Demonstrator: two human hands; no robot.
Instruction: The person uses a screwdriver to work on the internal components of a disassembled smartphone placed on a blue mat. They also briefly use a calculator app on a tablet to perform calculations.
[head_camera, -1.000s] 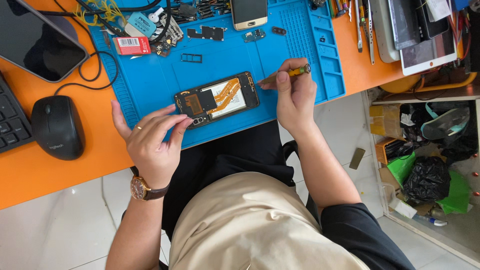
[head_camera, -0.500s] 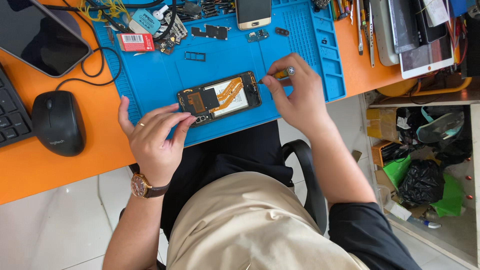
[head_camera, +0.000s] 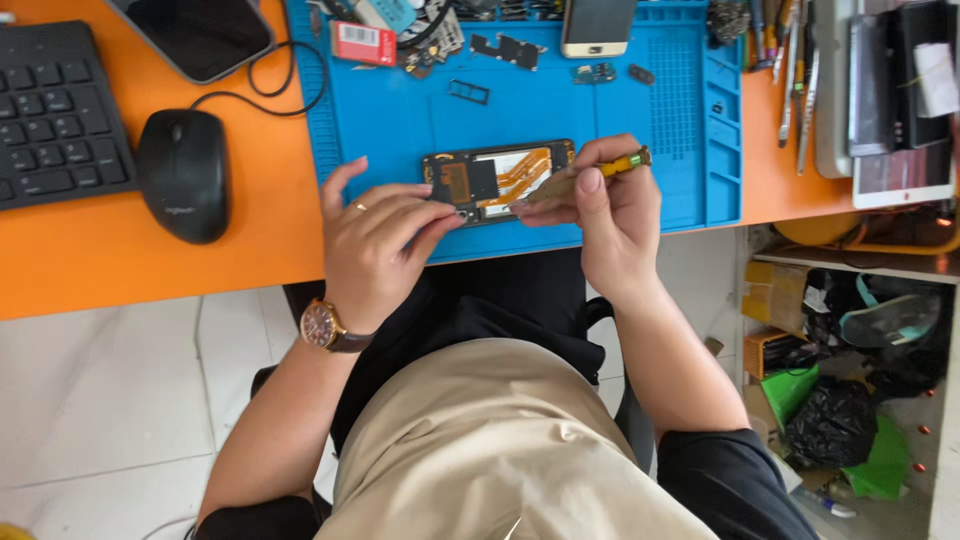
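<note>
An opened phone (head_camera: 497, 179) with its back off lies on a blue work mat (head_camera: 620, 130), showing a black part and orange flex cables. My left hand (head_camera: 375, 245), with a ring and a wristwatch, rests on the mat's near edge, and its fingertips press the phone's lower left corner. My right hand (head_camera: 608, 205) grips a yellow-handled screwdriver (head_camera: 585, 178), whose tip is down on the phone's lower middle.
A black mouse (head_camera: 183, 172) and keyboard (head_camera: 55, 120) sit on the orange desk (head_camera: 150, 260) at left, with a tablet (head_camera: 195, 35) behind. Small parts, a second phone (head_camera: 597, 25) and a red box (head_camera: 363, 43) lie at the mat's far edge. Tools and devices (head_camera: 890, 90) crowd the right.
My right hand has turned the screwdriver and lowered its tip from the phone's right end onto the phone's lower middle. My left hand stays pressed on the phone.
</note>
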